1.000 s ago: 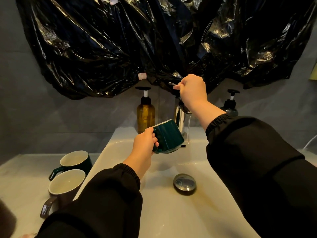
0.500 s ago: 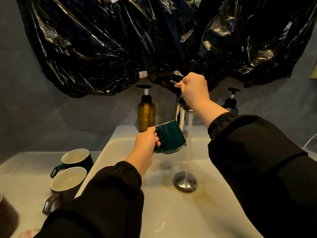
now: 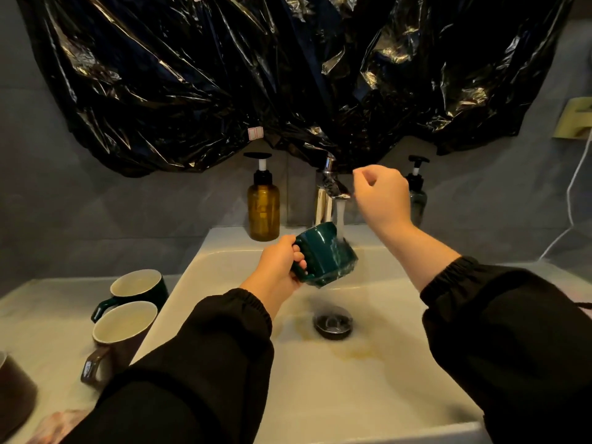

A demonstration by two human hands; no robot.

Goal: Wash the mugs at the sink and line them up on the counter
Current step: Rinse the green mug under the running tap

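Note:
My left hand (image 3: 280, 265) grips a dark green mug (image 3: 326, 254) by its handle and holds it tilted over the white sink (image 3: 352, 379). Water runs from the chrome tap (image 3: 330, 187) onto the mug's side. My right hand (image 3: 381, 195) hovers just right of the tap with loosely curled fingers and holds nothing. On the counter (image 3: 41, 318) left of the sink stand a second green mug (image 3: 137, 286) and a brown mug (image 3: 120, 331), both upright. Part of another dark mug (image 3: 14, 392) shows at the left edge.
An amber pump bottle (image 3: 263, 203) stands behind the sink left of the tap, a darker pump bottle (image 3: 418, 193) right of it. The drain plug (image 3: 332, 323) sits in the basin's middle. Black plastic sheeting (image 3: 288, 75) hangs on the wall above.
My right hand has let go of the tap lever and moved right and down. My left hand has carried the green mug right, under the running water.

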